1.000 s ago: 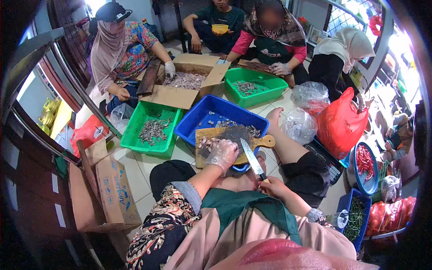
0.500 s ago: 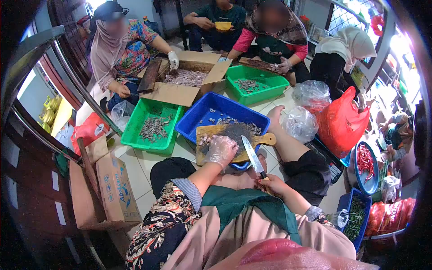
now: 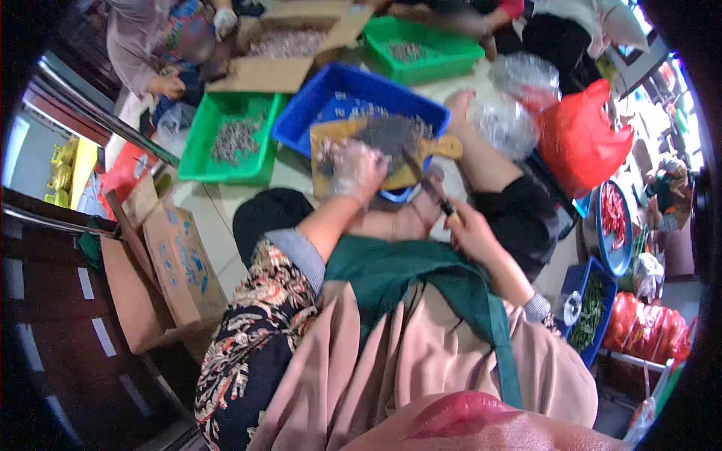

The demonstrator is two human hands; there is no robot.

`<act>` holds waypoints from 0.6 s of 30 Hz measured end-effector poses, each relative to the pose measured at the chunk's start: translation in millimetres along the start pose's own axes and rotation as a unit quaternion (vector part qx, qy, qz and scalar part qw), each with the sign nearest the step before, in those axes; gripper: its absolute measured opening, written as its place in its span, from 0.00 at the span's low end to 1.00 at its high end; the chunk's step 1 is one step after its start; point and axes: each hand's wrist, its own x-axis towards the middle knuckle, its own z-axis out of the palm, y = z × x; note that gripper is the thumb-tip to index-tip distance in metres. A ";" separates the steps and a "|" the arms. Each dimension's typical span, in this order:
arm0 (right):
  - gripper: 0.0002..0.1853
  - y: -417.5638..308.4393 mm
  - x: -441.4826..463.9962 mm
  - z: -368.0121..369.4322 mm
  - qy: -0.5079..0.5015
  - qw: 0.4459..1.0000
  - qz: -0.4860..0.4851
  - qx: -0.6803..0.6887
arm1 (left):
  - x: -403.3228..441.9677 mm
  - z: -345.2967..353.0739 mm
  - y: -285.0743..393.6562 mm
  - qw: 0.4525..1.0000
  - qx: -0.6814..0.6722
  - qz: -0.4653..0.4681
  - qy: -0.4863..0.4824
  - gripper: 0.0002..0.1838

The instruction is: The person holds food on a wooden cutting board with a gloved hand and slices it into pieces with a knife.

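Note:
My left hand [image 3: 359, 168], in a clear plastic glove, rests on the left part of a wooden cutting board [image 3: 331, 134]. Its fingers are curled together over small pale pieces, and what they hold is hidden. My right hand [image 3: 472, 228] is closed round the handle of a knife [image 3: 421, 174], whose blurred blade points up and left at the board's right side. A dark, worn patch covers much of the board's middle. Under the board stands a blue basin [image 3: 304, 98] with small grey-white chopped pieces inside.
Green basins [image 3: 197, 161] [image 3: 459, 66] of chopped pieces stand left and beyond, near an open cardboard box [image 3: 271, 75]. A red plastic bag [image 3: 583, 143], a bowl of red chilies [image 3: 613, 214] and a blue basin of green chilies [image 3: 590, 308] sit right. Co-workers sit opposite.
My view has tipped downward, so the basins and co-workers appear higher. The knife's blade now points more to the upper left. My left hand stays on the board.

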 end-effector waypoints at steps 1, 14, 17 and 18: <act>0.29 -2.9 -5.2 -1.3 0.010 0.999 -0.035 -0.023 | 1.3 7.2 -4.2 1.000 -0.027 0.005 0.006 0.15; 0.31 -19.9 -25.0 1.3 0.012 0.965 -0.160 -0.209 | 2.4 1.7 1.0 0.995 -0.100 -0.014 -0.019 0.10; 0.31 -23.6 -24.5 1.1 0.008 0.960 -0.152 -0.236 | 2.3 1.6 0.1 0.995 -0.097 -0.006 0.000 0.10; 0.31 -23.0 -23.8 1.3 0.010 0.959 -0.151 -0.241 | 2.2 0.7 0.7 0.995 -0.095 -0.004 0.004 0.10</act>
